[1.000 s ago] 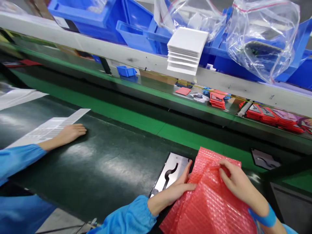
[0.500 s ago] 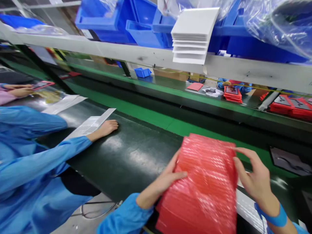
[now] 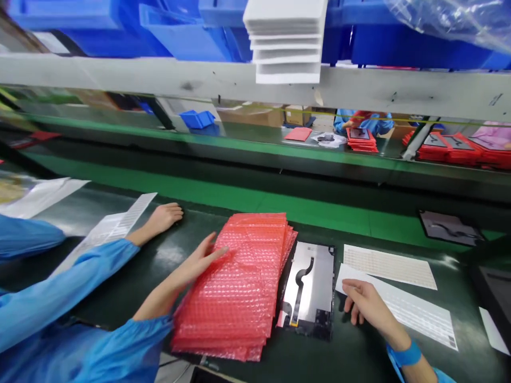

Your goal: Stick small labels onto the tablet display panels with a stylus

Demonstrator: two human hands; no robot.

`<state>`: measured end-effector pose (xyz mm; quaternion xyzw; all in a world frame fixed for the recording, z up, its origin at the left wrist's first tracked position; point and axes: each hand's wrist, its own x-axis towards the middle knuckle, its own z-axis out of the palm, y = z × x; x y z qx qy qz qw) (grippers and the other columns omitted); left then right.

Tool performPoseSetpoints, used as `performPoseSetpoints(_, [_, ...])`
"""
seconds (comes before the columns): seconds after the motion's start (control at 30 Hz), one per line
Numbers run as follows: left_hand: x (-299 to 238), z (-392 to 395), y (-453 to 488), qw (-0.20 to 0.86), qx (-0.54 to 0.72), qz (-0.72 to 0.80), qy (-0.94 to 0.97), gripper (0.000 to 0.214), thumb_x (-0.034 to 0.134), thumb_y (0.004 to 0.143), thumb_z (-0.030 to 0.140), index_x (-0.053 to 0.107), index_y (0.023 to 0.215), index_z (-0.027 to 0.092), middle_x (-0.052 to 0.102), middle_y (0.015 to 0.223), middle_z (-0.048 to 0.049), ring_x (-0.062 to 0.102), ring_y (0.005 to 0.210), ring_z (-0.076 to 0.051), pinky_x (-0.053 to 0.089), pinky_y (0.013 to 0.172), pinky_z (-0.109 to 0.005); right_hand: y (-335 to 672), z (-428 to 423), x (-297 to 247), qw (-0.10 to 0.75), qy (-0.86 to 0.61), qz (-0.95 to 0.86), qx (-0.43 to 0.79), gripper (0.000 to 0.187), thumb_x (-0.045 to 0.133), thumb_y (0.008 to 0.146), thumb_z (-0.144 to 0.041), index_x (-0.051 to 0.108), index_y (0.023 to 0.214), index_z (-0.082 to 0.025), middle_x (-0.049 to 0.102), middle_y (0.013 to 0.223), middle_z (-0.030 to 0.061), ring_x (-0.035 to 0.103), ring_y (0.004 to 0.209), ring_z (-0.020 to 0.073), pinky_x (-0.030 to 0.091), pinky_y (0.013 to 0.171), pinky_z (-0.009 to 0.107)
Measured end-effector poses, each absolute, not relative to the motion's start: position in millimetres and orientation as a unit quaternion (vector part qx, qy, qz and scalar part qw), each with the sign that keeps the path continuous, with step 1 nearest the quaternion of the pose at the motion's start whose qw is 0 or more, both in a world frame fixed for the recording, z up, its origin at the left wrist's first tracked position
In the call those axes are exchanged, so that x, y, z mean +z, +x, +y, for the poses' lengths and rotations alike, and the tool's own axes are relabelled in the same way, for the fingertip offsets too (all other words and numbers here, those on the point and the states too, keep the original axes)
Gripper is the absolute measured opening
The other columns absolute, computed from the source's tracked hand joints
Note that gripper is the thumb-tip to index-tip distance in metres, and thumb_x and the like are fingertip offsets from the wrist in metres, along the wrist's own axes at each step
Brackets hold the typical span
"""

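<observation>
A thick stack of red bubble-wrap bags (image 3: pixel 243 287) lies on the dark green bench. My left hand (image 3: pixel 199 263) rests on its left edge, fingers stretched out and thumb over the top bag. Just right of the stack lies a flat display panel (image 3: pixel 313 282) with a silvery back and a black ribbon cable. My right hand (image 3: pixel 369 303) is over the left end of a white label sheet (image 3: pixel 415 306), its fingers closed on that end. Another label sheet (image 3: pixel 389 263) lies behind it.
A co-worker's hand (image 3: pixel 165 215) lies on the bench at left, by printed sheets (image 3: pixel 109 229). A second panel (image 3: pixel 449 226) sits at the far right. Overhead, a grey shelf rail (image 3: pixel 159 80) carries blue bins (image 3: pixel 187 32) and stacked white cards (image 3: pixel 287 48).
The red bag stack has been set down flat on the bench, left of the panel. My right hand has left the stack and moved to the label sheet. The view has swung right.
</observation>
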<state>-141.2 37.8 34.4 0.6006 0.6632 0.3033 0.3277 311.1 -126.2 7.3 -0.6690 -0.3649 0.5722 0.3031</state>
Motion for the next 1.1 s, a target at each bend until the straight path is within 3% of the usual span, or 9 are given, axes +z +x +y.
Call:
performPoseSetpoints(0.1, [46,21,-128,0.18,0.311,0.64,0.679,0.106,0.068,0.081,0.076,0.037,0.161,0.013,0.044,0.162,-0.0258,0.042,0.151,-0.047,0.032,0.125,-0.065,301,-138,11,0.339,-0.641,-0.26,0.638,0.06,0.065,0.091,-0.054,0.06,0.134,-0.012,0.068,0.061,-0.0004,0.061,0.038,0.0139,0.031,0.034,0.018])
performPoseSetpoints(0.2, [55,0,-104,0.152,0.275,0.518,0.795,0.079,0.06,0.095,0.066,0.041,0.161,0.028,0.033,0.172,-0.0126,0.034,0.157,-0.039,0.03,0.128,-0.061,297,-143,21,0.359,-0.618,-0.203,0.669,0.055,0.063,0.093,-0.05,0.062,0.133,-0.013,0.067,0.06,-0.0008,0.055,0.036,0.0107,0.031,0.034,0.016])
performPoseSetpoints(0.27, [50,1,-93,0.14,0.231,0.493,0.827,0.077,0.06,0.095,0.069,0.047,0.158,0.027,0.027,0.174,-0.014,0.027,0.16,-0.041,0.03,0.128,-0.062,294,-142,27,0.361,-0.614,-0.185,0.678,0.053,0.062,0.092,-0.049,0.063,0.132,-0.013,0.067,0.06,-0.0005,0.052,0.035,0.0094,0.03,0.034,0.016])
performPoseSetpoints(0.4, [15,25,-97,0.121,0.207,0.508,0.827,0.085,0.058,0.094,0.074,0.048,0.158,0.019,0.03,0.171,-0.0214,0.027,0.159,-0.043,0.029,0.127,-0.063,286,-138,31,0.354,-0.619,-0.162,0.683,0.055,0.064,0.091,-0.049,0.061,0.134,-0.014,0.066,0.059,-0.0011,0.051,0.034,0.0089,0.025,0.034,0.015])
performPoseSetpoints(0.53, [-5,36,-109,0.11,0.206,0.508,0.829,0.085,0.059,0.094,0.073,0.043,0.161,0.024,0.027,0.173,-0.0201,0.027,0.16,-0.041,0.028,0.127,-0.062,279,-135,33,0.35,-0.621,-0.153,0.684,0.057,0.063,0.092,-0.049,0.059,0.137,-0.014,0.065,0.058,-0.0017,0.05,0.034,0.0093,0.025,0.033,0.015])
performPoseSetpoints(0.8, [5,28,-105,0.134,0.18,0.526,0.821,0.085,0.062,0.093,0.072,0.042,0.162,0.027,0.023,0.175,-0.0188,0.022,0.161,-0.042,0.026,0.126,-0.066,261,-125,32,0.338,-0.617,-0.157,0.693,0.056,0.065,0.091,-0.051,0.058,0.133,-0.016,0.064,0.056,-0.0032,0.045,0.033,0.0084,0.026,0.034,0.016])
performPoseSetpoints(0.93, [4,29,-105,0.151,0.185,0.527,0.816,0.086,0.065,0.092,0.07,0.041,0.163,0.028,0.02,0.176,-0.0168,0.02,0.162,-0.041,0.024,0.127,-0.066,244,-118,29,0.349,-0.592,-0.195,0.7,0.038,0.07,0.089,-0.057,0.06,0.101,-0.022,0.05,0.047,-0.0102,0.028,0.03,0.0046,0.015,0.034,0.017])
performPoseSetpoints(1.0, [4,29,-104,0.156,0.19,0.524,0.815,0.085,0.066,0.092,0.069,0.041,0.163,0.029,0.02,0.176,-0.0157,0.02,0.162,-0.041,0.022,0.128,-0.065,235,-114,26,0.349,-0.588,-0.254,0.684,0.044,0.073,0.087,-0.063,0.053,0.084,-0.023,0.038,0.044,-0.0133,0.02,0.032,0.0041,0.012,0.036,0.019])
performPoseSetpoints(1.1, [6,28,-102,0.174,0.213,0.523,0.807,0.085,0.067,0.091,0.068,0.042,0.162,0.028,0.022,0.175,-0.0156,0.021,0.162,-0.039,0.023,0.129,-0.063,224,-109,23,0.363,-0.616,-0.367,0.595,0.051,0.075,0.085,-0.067,0.052,0.075,-0.023,0.039,0.05,-0.0106,0.033,0.042,0.0076,0.025,0.041,0.021])
